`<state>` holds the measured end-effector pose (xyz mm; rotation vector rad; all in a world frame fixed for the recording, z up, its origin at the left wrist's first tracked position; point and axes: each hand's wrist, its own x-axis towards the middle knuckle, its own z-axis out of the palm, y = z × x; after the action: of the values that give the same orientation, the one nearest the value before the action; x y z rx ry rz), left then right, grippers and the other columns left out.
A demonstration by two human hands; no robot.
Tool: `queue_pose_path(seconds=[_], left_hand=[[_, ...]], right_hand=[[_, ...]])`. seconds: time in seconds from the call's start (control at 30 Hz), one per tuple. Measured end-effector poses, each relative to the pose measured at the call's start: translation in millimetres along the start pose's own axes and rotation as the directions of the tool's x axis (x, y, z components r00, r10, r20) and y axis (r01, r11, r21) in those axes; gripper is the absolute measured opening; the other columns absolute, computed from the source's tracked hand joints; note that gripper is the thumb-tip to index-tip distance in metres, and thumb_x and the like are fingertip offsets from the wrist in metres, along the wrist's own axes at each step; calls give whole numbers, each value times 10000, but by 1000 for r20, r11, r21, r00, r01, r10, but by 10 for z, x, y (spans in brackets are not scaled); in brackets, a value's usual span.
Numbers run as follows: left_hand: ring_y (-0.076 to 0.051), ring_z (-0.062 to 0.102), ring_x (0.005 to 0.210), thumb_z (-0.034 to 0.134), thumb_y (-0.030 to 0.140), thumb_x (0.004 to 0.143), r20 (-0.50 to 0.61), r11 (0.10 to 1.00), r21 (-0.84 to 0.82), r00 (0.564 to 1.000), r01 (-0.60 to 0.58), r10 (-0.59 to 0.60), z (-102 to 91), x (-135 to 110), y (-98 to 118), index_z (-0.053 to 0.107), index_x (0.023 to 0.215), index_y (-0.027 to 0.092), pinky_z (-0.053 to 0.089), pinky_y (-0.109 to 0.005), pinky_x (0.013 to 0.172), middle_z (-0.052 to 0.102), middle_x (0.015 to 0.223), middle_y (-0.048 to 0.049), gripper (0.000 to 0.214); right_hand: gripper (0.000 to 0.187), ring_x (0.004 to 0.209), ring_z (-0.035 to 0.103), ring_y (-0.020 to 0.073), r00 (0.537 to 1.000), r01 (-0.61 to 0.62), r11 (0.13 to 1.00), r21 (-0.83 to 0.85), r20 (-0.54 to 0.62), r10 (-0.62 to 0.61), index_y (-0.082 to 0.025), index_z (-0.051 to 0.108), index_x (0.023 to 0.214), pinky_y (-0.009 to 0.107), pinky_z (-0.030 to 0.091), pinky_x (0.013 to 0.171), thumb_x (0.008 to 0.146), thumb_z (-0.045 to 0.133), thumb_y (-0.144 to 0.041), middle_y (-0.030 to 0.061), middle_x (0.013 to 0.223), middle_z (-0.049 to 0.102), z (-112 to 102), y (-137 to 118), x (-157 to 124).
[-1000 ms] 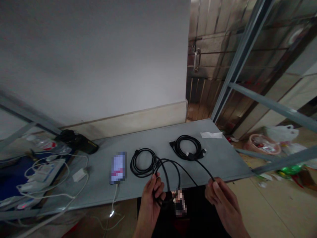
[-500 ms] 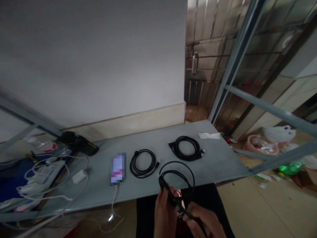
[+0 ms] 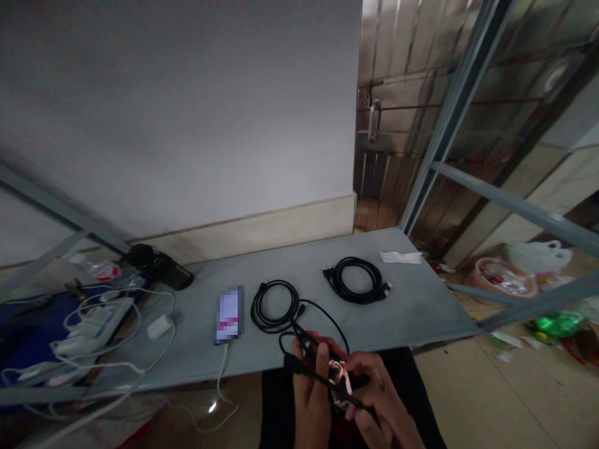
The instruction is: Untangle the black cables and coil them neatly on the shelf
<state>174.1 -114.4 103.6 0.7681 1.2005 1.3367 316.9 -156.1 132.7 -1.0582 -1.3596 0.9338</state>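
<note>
A black cable [image 3: 294, 365] runs between my two hands at the near edge of the board, with a loop of it rising above the fingers. My left hand [image 3: 311, 390] is closed around the gathered strands, thumb up. Bent fingers of my right hand [image 3: 381, 399] grip the same cable lower and to the right. Just beyond my left hand lies a coiled black cable [image 3: 256, 310], close to the loop. Farther right rests a second, thicker coil of black cable [image 3: 378, 282], its plug ends sticking out.
Left of the coils lies a phone [image 3: 228, 315] with a white cord plugged in. A white adapter [image 3: 160, 326], a power strip [image 3: 88, 333] and tangled white cords fill the left side. A black object [image 3: 171, 271] and white paper [image 3: 401, 257] lie farther back. Metal posts [image 3: 461, 106] flank the board.
The held cable's loop has shifted left and nearer the left coil. My hands have come closer together, and the left fingers now wrap more of the strands. The view has turned slightly.
</note>
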Motion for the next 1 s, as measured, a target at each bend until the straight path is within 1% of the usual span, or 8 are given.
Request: queue_pose_path(seconds=[0.1, 0.2, 0.3, 0.43, 0.53, 0.73, 0.8, 1.0], left_hand=[[-383, 619, 1507, 1013, 504, 797, -9, 993, 119, 1000, -20, 21, 38, -132, -122, 781, 1206, 298, 585, -444, 1177, 768, 1367, -138, 513], [-352, 433, 1682, 860, 537, 960, 14, 989, 151, 1000, -3, 1, 34, -209, -183, 779, 1369, 313, 449, -497, 1333, 683, 1572, -131, 473], [-357, 477, 1652, 770, 499, 1028, 94, 975, 213, 995, -62, 43, 22, -145, -87, 782, 1445, 312, 391, -540, 1367, 643, 1637, -140, 457], [-411, 717, 1347, 862, 353, 935, 303, 938, 287, 947, -195, 104, 5, 5, 165, 919, 1111, 283, 549, -551, 1229, 780, 1368, -191, 198], [-414, 706, 1373, 830, 368, 969, 387, 923, 325, 919, -207, 70, -53, 18, 229, 911, 1159, 269, 533, -550, 1248, 788, 1360, -194, 230], [-421, 585, 1560, 924, 564, 895, 558, 993, 30, 823, 112, -109, -226, 24, 71, 701, 1581, 306, 415, -583, 1338, 672, 1624, -166, 766], [-442, 663, 1468, 987, 597, 807, 519, 968, -147, 849, 203, -99, -185, 84, 117, 780, 1466, 280, 478, -584, 1283, 758, 1494, -175, 760], [-293, 796, 1105, 906, 495, 951, 295, 901, -258, 916, 350, -271, 151, 251, 585, 763, 1434, 216, 601, -451, 1064, 820, 1120, -117, 576]], right_hand=[[400, 1500, 612, 367, 998, 58, 997, -51, 29, -56, -306, 822, 1019, 476, 589, 1167, 1103, 596, -625, 111, 1589, 616, 51, 69, 73], [348, 1607, 531, 372, 999, 27, 996, -83, 20, -26, -330, 829, 1171, 507, 542, 1260, 1115, 594, -581, 91, 1708, 541, 66, 178, 67], [360, 1598, 553, 323, 999, -40, 990, -134, 2, 40, -336, 798, 1328, 459, 507, 1301, 1149, 555, -532, 96, 1716, 558, 43, 321, 20], [402, 1283, 775, 267, 995, -59, 981, -183, 63, 72, -317, 781, 1388, 345, 636, 1122, 1153, 556, -552, 102, 1377, 798, 11, 542, -57], [489, 1251, 793, 280, 993, -104, 975, -196, 40, 114, -269, 777, 1402, 341, 660, 1077, 1142, 553, -618, 124, 1374, 811, 23, 644, -115], [489, 1269, 798, 261, 976, -95, 979, -178, 180, 127, -239, 777, 1352, 330, 642, 1108, 1189, 455, -567, 134, 1371, 818, -4, 425, 9], [443, 1315, 780, 250, 957, -81, 975, -208, 258, 134, -255, 738, 1433, 343, 623, 1144, 1204, 448, -501, 126, 1445, 791, -48, 271, 140], [532, 1259, 799, 276, 862, 126, 922, -366, 500, 80, -260, 510, 1685, 394, 653, 1067, 1157, 566, -285, 161, 1596, 689, -82, 41, 541]])
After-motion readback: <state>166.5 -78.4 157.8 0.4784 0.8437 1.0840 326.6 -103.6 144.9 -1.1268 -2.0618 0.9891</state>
